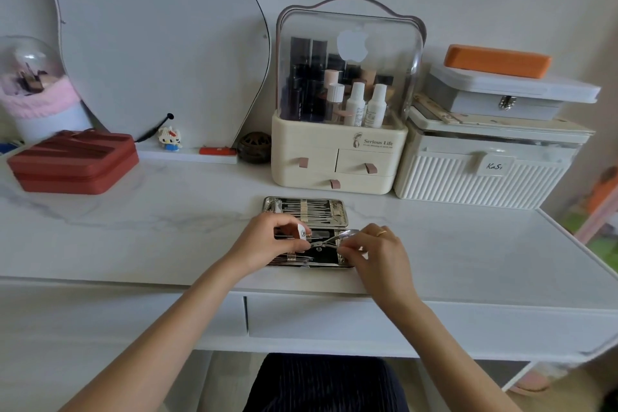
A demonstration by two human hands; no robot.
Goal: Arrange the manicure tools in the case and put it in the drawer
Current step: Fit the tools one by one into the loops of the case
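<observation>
A shiny metal manicure case (337,207) lies open on the white table, near its front edge. Its far half holds several steel tools under elastic bands. Both hands hover over the near half, which has a black lining. My left hand (267,239) pinches a small white-tipped tool (302,231). My right hand (376,249) grips the handles of a steel cuticle nipper (329,242), whose jaws point left toward my left fingers. The closed table drawer (334,316) sits just below the case.
A cream cosmetics organiser (337,157) with small drawers stands right behind the case. White storage boxes (481,174) topped by an orange case are at the right. A red zip pouch (73,161) lies at the left, and a mirror leans on the wall.
</observation>
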